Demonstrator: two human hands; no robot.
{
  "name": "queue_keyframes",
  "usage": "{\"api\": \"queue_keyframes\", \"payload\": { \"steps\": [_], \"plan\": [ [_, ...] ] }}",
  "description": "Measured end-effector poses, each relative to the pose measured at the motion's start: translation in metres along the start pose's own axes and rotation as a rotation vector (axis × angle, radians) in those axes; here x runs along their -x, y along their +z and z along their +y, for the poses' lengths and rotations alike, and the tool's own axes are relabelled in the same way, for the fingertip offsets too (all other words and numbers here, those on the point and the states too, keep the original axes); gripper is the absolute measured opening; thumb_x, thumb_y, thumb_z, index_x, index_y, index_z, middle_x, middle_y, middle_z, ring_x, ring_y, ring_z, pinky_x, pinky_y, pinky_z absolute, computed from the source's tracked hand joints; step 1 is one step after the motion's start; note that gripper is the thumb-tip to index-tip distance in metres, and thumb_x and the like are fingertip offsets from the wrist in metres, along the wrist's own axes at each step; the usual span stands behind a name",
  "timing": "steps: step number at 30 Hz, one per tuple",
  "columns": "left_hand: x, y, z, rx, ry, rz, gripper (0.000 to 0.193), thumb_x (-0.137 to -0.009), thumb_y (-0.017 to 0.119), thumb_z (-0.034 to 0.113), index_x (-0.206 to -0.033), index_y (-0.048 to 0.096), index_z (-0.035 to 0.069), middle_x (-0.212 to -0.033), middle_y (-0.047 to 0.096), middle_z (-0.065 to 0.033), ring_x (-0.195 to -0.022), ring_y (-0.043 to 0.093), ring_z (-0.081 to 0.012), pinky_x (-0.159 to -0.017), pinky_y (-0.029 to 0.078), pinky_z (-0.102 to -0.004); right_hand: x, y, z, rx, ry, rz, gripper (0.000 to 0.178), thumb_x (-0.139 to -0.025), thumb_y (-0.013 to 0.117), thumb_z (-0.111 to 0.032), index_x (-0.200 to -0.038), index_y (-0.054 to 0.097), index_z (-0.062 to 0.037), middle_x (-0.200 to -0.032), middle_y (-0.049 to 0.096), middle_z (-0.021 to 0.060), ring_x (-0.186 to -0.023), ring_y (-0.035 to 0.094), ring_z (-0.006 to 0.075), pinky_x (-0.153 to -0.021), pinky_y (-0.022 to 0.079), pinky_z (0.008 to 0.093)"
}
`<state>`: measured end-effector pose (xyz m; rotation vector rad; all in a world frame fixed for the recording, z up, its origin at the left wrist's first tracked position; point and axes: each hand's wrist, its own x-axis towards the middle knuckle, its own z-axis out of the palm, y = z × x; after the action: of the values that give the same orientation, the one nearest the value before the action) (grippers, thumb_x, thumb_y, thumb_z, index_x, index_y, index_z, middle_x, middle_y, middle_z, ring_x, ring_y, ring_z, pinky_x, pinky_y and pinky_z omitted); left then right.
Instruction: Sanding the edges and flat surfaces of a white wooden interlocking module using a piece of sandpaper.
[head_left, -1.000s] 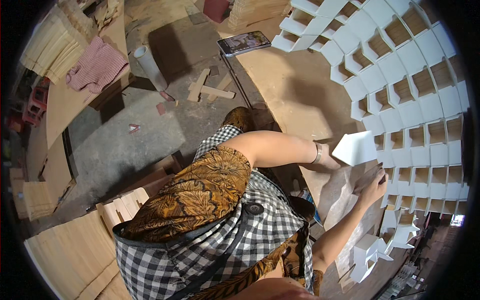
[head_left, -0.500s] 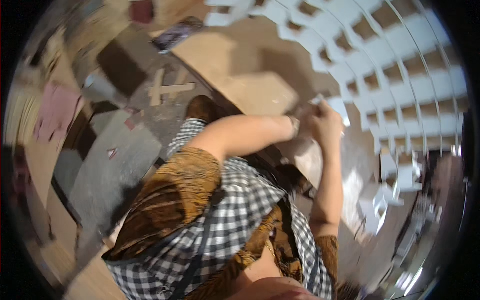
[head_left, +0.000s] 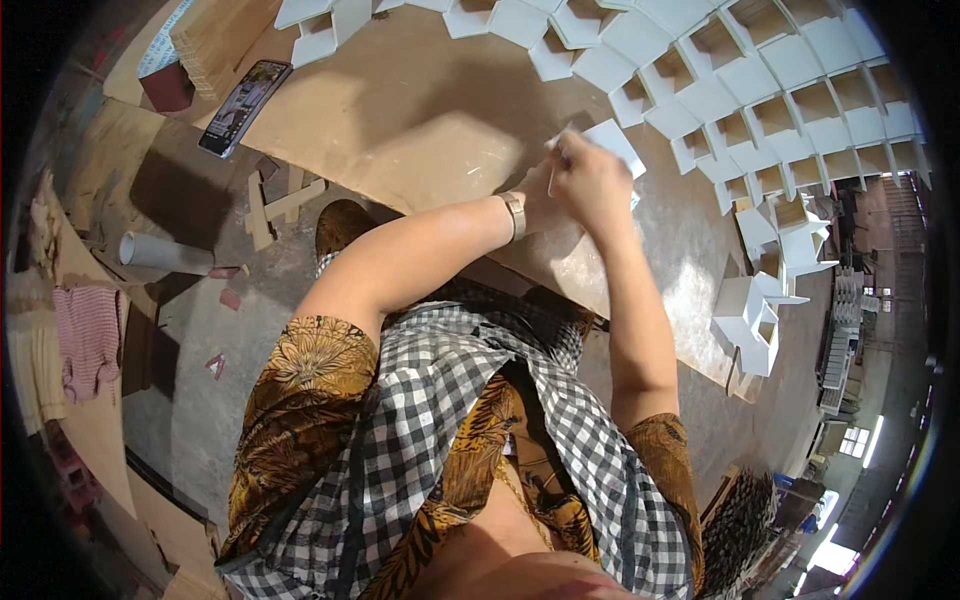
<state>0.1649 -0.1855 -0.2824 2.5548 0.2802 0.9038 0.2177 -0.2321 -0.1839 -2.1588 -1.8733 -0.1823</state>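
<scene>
Over a brown table, my left hand (head_left: 538,200), with a watch at the wrist, meets my right hand (head_left: 594,182). The right hand's fingers are curled closed, blurred by motion, and whatever they grip is too small or hidden to make out. It covers the left hand's fingers. A flat-faced white piece (head_left: 613,140) shows just beyond the right hand, and part of it is hidden behind that hand. Which hand holds this piece, I cannot tell. Past my hands stand rows of open white box-like units (head_left: 680,78), brown inside.
A phone (head_left: 243,108) lies on the brown tabletop (head_left: 400,150) at left, near stacked boards (head_left: 225,45). Several loose white units (head_left: 748,318) sit at the right. Left on the floor are a white pipe (head_left: 165,252), crossed wood strips (head_left: 282,203) and a pink cloth (head_left: 88,340).
The view has swung and sharpened, so surroundings have shifted in the picture. My hands have come closer together, the right now overlapping the left.
</scene>
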Motion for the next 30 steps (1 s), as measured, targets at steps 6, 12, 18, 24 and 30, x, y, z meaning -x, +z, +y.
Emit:
{"api": "queue_keyframes", "payload": {
  "steps": [6,12,18,24,30],
  "plan": [
    [-0.002,0.011,-0.014,0.254,-0.109,0.138,0.029,-0.078,0.05,0.022,-0.105,0.05,0.01,-0.104,0.054,-0.0118,-0.1,0.05,-0.0286,-0.087,0.04,-0.0354,-0.021,0.001,0.024,0.153,0.009,0.016,0.02,-0.08,0.05,-0.025,-0.079,0.058,-0.0074,-0.07,0.06,0.0152,-0.064,0.059,0.0327,-0.058,0.046,0.0427],
    [-0.011,-0.006,0.003,0.027,0.006,0.127,0.032,-0.08,0.046,0.025,-0.108,0.05,0.011,-0.109,0.053,-0.0092,-0.107,0.046,-0.0258,-0.092,0.035,-0.0355,-0.045,0.008,0.055,0.188,0.12,-0.015,0.021,-0.078,0.049,-0.025,-0.083,0.061,-0.0087,-0.075,0.062,0.0153,-0.07,0.059,0.0336,-0.061,0.047,0.0429],
    [0.007,0.0,-0.006,0.117,-0.055,0.08,0.03,-0.081,0.045,0.022,-0.107,0.049,0.008,-0.111,0.05,-0.0143,-0.105,0.046,-0.0271,-0.088,0.036,-0.0394,0.009,-0.011,-0.018,0.015,-0.087,-0.096,0.019,-0.079,0.051,-0.025,-0.082,0.058,-0.0081,-0.069,0.059,0.0155,-0.068,0.059,0.0338,-0.06,0.046,0.044],
    [-0.004,0.009,-0.008,0.382,-0.234,-0.114,0.033,-0.085,0.038,0.024,-0.113,0.047,0.009,-0.117,0.049,-0.009,-0.112,0.042,-0.0251,-0.095,0.033,-0.0332,-0.049,-0.002,0.053,0.24,0.168,-0.09,0.025,-0.08,0.048,-0.031,-0.085,0.061,-0.0108,-0.078,0.062,0.016,-0.071,0.059,0.0338,-0.064,0.047,0.0431],
    [-0.003,-0.001,0.0,-0.5,0.167,0.064,0.036,-0.082,0.042,0.022,-0.115,0.046,0.009,-0.115,0.05,-0.0095,-0.107,0.045,-0.0229,-0.092,0.033,-0.0425,-0.019,0.007,0.014,0.057,-0.047,-0.046,0.022,-0.08,0.049,-0.028,-0.08,0.058,-0.0079,-0.072,0.06,0.0165,-0.068,0.058,0.0342,-0.059,0.045,0.0433]
  ]
}}
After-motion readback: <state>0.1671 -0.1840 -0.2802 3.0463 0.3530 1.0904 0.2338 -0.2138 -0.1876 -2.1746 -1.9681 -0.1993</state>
